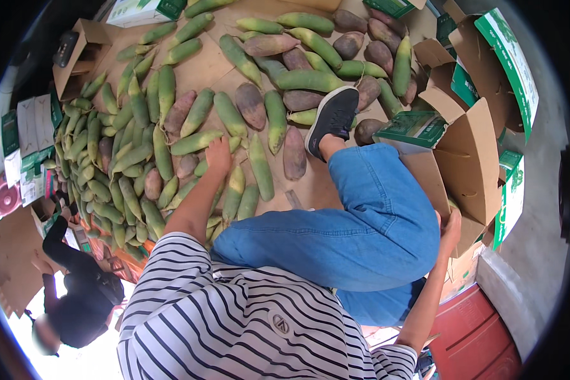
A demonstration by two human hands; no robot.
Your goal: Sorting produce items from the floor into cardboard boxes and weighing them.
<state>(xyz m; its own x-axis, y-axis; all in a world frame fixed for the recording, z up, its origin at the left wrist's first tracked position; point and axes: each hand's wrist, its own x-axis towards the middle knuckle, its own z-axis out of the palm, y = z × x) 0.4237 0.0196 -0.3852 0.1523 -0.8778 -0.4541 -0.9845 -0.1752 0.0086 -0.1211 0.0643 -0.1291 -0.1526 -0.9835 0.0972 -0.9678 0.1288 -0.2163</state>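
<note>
My left hand [218,155] reaches into a spread of radishes, its fingers curled over the thick end of a long green radish [193,143]. Around it lie more green radishes, such as a pale-tipped one [234,190], and a dark purple-brown radish [251,105]. At the right, my right hand [449,232] grips the lower edge of an open cardboard box [465,161] beside my bent knee. Part of its fingers is hidden by the knee and the box wall.
My shoe [333,120] rests among radishes on the cardboard sheet [218,76]. A dense radish heap [101,171] lies left. More open boxes [487,69] stand at the upper right, above a red plastic surface [472,335]. Another person [85,294] is at the lower left.
</note>
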